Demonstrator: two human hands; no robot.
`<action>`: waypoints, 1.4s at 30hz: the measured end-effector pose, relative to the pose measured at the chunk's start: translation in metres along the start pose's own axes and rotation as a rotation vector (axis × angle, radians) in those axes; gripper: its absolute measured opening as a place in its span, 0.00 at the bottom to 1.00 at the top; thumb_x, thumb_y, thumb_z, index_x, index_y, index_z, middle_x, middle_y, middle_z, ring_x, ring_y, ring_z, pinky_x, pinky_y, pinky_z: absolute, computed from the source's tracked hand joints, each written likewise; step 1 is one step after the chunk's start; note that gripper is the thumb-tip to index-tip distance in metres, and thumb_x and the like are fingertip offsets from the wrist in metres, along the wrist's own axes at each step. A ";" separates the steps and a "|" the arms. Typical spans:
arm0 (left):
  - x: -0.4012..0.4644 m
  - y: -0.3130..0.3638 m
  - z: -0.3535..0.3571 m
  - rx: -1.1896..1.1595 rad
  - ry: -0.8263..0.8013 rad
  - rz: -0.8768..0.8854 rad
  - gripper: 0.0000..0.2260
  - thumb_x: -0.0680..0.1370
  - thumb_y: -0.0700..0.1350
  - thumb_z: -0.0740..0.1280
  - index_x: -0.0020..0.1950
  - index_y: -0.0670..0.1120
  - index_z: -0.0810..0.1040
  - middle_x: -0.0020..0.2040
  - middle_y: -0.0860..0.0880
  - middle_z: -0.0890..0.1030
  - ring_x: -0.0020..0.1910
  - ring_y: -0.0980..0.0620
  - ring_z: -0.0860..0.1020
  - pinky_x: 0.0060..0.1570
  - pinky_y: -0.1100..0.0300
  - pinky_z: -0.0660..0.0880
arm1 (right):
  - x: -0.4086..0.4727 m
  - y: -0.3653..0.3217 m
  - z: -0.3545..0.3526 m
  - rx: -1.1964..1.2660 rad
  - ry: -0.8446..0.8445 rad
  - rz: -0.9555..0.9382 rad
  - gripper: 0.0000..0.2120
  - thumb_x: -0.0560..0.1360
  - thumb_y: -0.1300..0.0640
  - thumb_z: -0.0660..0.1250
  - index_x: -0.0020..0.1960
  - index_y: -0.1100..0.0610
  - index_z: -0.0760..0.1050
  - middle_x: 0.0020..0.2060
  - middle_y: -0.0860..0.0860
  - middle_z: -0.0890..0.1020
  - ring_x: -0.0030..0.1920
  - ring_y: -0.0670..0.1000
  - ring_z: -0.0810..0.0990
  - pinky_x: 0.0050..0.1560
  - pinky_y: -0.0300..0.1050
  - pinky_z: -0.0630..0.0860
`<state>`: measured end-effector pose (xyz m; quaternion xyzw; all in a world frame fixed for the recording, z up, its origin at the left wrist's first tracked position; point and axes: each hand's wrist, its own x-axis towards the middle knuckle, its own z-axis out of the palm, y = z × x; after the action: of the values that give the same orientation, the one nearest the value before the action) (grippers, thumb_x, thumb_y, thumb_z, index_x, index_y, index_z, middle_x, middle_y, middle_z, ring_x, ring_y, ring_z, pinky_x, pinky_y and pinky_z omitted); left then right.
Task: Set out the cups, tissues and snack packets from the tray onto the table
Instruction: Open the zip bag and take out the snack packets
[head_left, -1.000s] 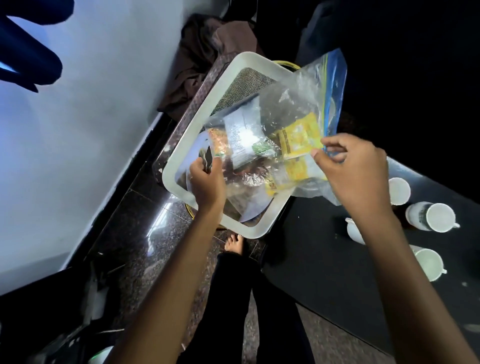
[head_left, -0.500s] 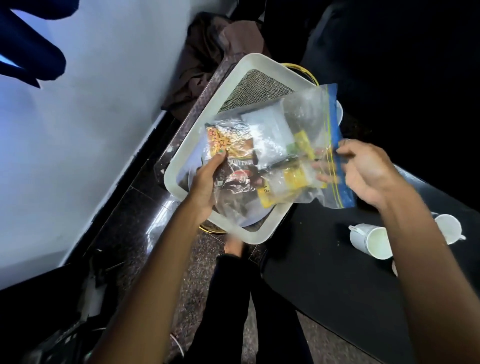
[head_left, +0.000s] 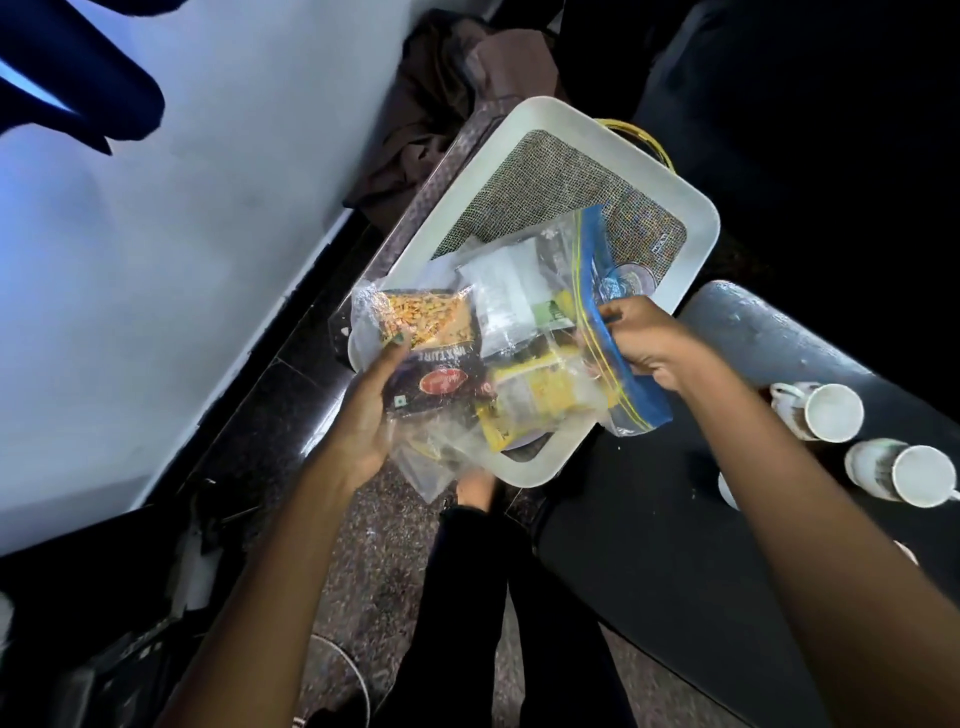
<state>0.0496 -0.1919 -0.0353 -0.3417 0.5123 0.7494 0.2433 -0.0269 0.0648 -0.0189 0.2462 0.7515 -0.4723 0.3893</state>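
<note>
A clear zip bag (head_left: 524, 364) with a blue seal strip hangs over the near corner of the white tray (head_left: 698, 205). Inside it lie a dark snack packet (head_left: 441, 374) printed with an orange mix, a yellow packet (head_left: 540, 397) and a white tissue pack (head_left: 501, 299). My left hand (head_left: 366, 410) holds the bag from below at its closed end, thumb on the dark packet. My right hand (head_left: 641, 340) pinches the blue seal edge. Two white cups (head_left: 818, 410) (head_left: 906, 473) lie on their sides on the dark table (head_left: 649, 519) at the right.
The tray rests on a patterned stand (head_left: 447, 171) beside a pale wall (head_left: 182, 260). A brown cloth (head_left: 447, 88) is heaped behind it. My legs and a bare foot (head_left: 475, 486) are below, on the speckled floor. Part of a third cup (head_left: 727, 491) shows behind my right forearm.
The bag has turned and dropped lower over the tray's near corner. My left hand slid under it. My right hand shifted along the blue seal edge.
</note>
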 end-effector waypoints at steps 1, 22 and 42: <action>0.000 -0.001 0.001 0.014 -0.008 0.004 0.11 0.69 0.53 0.68 0.45 0.46 0.80 0.38 0.52 0.85 0.38 0.52 0.84 0.42 0.51 0.83 | 0.002 -0.001 0.004 -0.061 -0.006 -0.022 0.12 0.74 0.68 0.66 0.35 0.56 0.76 0.29 0.54 0.76 0.26 0.50 0.72 0.30 0.41 0.68; -0.022 -0.004 -0.042 -0.009 0.229 0.006 0.10 0.73 0.39 0.69 0.54 0.46 0.78 0.61 0.39 0.79 0.61 0.35 0.77 0.53 0.47 0.76 | 0.002 -0.008 -0.014 0.482 0.680 -0.141 0.29 0.71 0.56 0.73 0.67 0.57 0.63 0.64 0.56 0.73 0.59 0.54 0.76 0.58 0.51 0.75; -0.008 -0.003 -0.019 0.007 0.144 0.072 0.07 0.77 0.46 0.65 0.53 0.47 0.79 0.44 0.50 0.84 0.48 0.49 0.81 0.47 0.51 0.78 | 0.007 -0.009 0.057 -0.024 0.034 -0.160 0.03 0.75 0.64 0.68 0.45 0.60 0.81 0.29 0.45 0.82 0.32 0.42 0.79 0.35 0.34 0.74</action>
<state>0.0617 -0.2089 -0.0354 -0.3753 0.5430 0.7294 0.1796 -0.0169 0.0095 -0.0342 0.1888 0.7808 -0.4886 0.3405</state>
